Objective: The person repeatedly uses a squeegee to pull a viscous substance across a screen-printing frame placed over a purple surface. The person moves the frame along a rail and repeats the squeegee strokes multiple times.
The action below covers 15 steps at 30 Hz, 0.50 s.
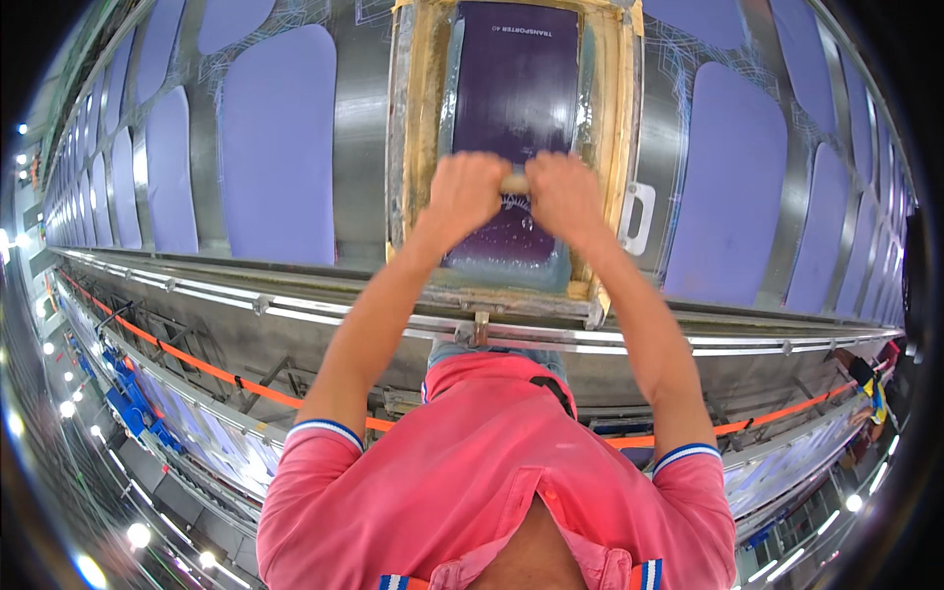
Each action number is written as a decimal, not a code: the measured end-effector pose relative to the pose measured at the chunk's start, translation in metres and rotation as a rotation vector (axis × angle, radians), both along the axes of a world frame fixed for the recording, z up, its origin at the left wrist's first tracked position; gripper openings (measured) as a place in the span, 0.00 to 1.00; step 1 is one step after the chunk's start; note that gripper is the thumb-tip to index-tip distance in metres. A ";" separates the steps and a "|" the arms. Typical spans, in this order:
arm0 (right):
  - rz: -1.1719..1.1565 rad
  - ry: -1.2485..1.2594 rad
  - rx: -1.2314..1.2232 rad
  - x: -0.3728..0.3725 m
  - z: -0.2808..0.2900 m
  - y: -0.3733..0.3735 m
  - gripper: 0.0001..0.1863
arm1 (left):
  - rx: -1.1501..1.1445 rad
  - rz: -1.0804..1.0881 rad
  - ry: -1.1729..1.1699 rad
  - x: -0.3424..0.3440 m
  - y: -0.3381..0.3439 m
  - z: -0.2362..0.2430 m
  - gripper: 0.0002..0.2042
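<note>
Purple pads [278, 147] lined the table; I saw both hands, left [465, 193] and right [563, 195], clenched on a squeegee [514, 183] at twelve o'clock over the frame [417, 138].

Factory floor, textile screen-printing line by look of it. Long metal printing table [364, 128] runs far off to left and right, rows of purple fabric panels [278, 138] laid flat along it. Wooden-framed printing screen [418, 118] sits over one panel. Steel rails [295, 307] and orange strap [197, 362] run along table edge. Blue machine parts [123, 398] below. Many bright ceiling lamps [138, 534] reflected around. Another worker [865, 388] stands further down line, at right.
</note>
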State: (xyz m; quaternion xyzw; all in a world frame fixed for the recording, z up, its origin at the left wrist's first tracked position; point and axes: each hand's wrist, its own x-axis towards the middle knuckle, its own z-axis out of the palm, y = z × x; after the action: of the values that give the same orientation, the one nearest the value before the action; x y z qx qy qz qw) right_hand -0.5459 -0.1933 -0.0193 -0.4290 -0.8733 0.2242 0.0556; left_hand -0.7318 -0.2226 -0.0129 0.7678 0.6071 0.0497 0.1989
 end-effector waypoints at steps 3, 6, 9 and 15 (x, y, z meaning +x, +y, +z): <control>0.015 -0.004 0.003 0.008 0.001 -0.093 0.07 | -0.022 -0.003 -0.032 0.009 -0.094 0.003 0.13; 0.002 0.016 -0.012 0.015 0.000 -0.133 0.06 | -0.122 -0.009 0.001 0.013 -0.130 0.008 0.13; -0.008 0.009 -0.079 0.009 0.002 -0.103 0.06 | -0.229 -0.051 0.112 0.006 -0.094 0.016 0.13; -0.037 -0.125 -0.067 -0.009 0.011 0.095 0.10 | -0.045 -0.002 0.159 -0.012 0.100 0.007 0.12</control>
State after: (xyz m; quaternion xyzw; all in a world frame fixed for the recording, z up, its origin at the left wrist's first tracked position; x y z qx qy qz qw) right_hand -0.5550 -0.0984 -0.0086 -0.4599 -0.8590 0.2248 -0.0094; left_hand -0.7438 -0.1224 -0.0059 0.7652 0.6212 -0.0254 0.1671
